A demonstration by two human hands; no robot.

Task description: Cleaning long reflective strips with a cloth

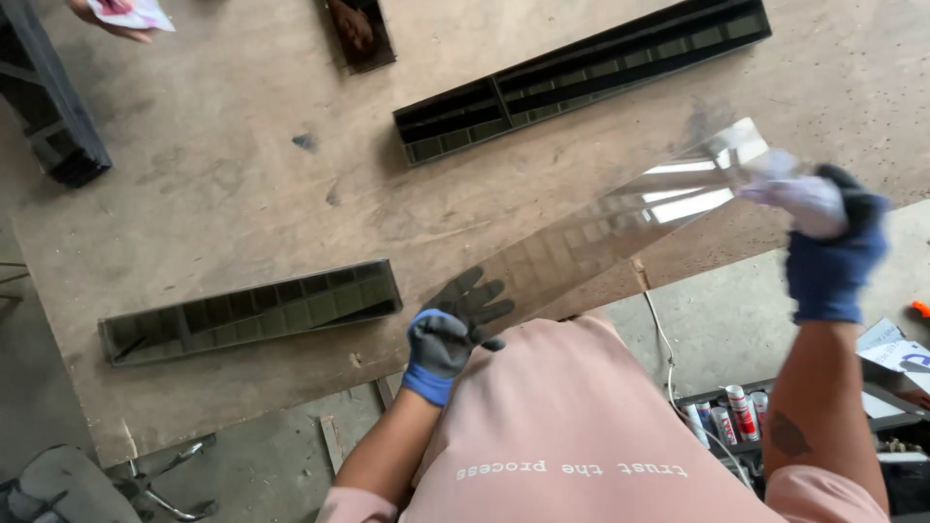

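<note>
the middle of the table point(242, 184) is open board, a broad lane running from the far left down to the near edge. a long dark slotted tray point(581, 73) lies slantwise across the far right, closing that side. a shorter slotted tray point(257, 310) lies near the front left edge, with bare wood between the two. the shiny metal strip point(601, 232) spans the near right, held up between the left hand point(455, 324) and the right hand point(823, 237), barring passage there. a dark frame point(48, 107) stands at the left corner. another person's hand point(111, 19) reaches in at the far left edge. a small dark block point(356, 31) sits at the far edge.
</note>
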